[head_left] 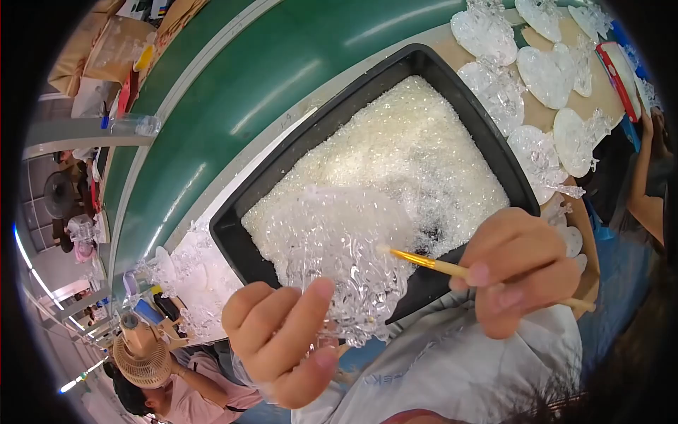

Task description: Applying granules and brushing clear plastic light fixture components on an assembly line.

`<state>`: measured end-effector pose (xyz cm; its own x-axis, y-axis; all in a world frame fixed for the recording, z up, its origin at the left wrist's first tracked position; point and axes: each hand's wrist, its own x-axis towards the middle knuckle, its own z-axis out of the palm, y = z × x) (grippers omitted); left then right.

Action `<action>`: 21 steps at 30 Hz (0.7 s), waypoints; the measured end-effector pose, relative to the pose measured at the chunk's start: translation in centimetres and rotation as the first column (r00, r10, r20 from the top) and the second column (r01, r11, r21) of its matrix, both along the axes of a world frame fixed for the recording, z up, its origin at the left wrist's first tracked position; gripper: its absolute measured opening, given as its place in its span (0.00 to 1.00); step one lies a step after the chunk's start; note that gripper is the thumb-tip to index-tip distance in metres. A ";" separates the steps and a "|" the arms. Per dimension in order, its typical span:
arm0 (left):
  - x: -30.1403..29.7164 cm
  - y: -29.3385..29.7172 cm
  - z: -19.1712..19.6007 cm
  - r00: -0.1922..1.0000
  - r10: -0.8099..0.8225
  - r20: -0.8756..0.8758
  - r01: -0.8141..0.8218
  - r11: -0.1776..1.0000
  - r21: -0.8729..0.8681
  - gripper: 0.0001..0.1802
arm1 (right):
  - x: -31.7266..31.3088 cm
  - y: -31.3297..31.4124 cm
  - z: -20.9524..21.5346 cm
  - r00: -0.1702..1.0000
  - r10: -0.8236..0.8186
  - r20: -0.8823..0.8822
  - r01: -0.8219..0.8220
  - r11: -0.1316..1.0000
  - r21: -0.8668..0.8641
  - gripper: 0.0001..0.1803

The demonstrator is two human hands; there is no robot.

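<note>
In my left hand is a clear, moulded plastic ornament with a ridged, lumpy surface, gripped at its lower edge between thumb and fingers. My right hand pinches a thin paintbrush with a pale wooden handle and a gold ferrule. The brush's light tip meets or nearly meets the right side of the ornament; I cannot tell whether they touch. Both hands are over the near side of a black tray filled with white, glittering granules. The ornament hides part of the granules.
Several clear ornaments with frosted, rounded backs lie on brown card at the right. More clear pieces are heaped left of the tray. A green conveyor belt runs behind it. A fan and another person are at lower left.
</note>
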<state>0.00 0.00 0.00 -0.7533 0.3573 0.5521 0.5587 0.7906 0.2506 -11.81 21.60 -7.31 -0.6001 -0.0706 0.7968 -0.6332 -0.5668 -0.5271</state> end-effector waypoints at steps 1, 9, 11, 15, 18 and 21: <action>0.1 0.0 0.1 1.000 -0.008 -0.023 0.008 1.000 -0.018 0.21 | -0.1 -0.1 0.2 0.999 0.031 -0.028 -0.029 0.997 0.066 0.10; 0.3 -0.2 -0.7 0.992 -0.120 0.040 0.123 0.988 -0.095 0.27 | -0.6 0.1 0.2 0.996 0.002 -0.094 0.023 0.964 0.266 0.14; 0.4 -0.2 -0.6 0.992 -0.116 0.046 0.120 0.986 -0.115 0.26 | -0.8 -0.1 0.2 0.987 0.118 -0.109 -0.089 0.967 0.239 0.15; 0.7 0.1 0.4 0.988 -0.132 0.078 0.141 0.982 -0.126 0.26 | -0.2 -0.8 0.2 0.998 0.014 -0.068 -0.001 0.981 0.195 0.10; 1.2 0.6 1.0 0.983 -0.058 0.172 0.082 0.987 -0.135 0.27 | -0.1 -0.9 0.1 0.996 0.065 -0.056 -0.058 0.992 0.113 0.10; 1.2 0.6 1.1 0.982 -0.066 0.179 0.093 0.985 -0.144 0.27 | -0.2 -0.8 0.0 0.994 0.021 -0.110 0.000 0.982 0.190 0.10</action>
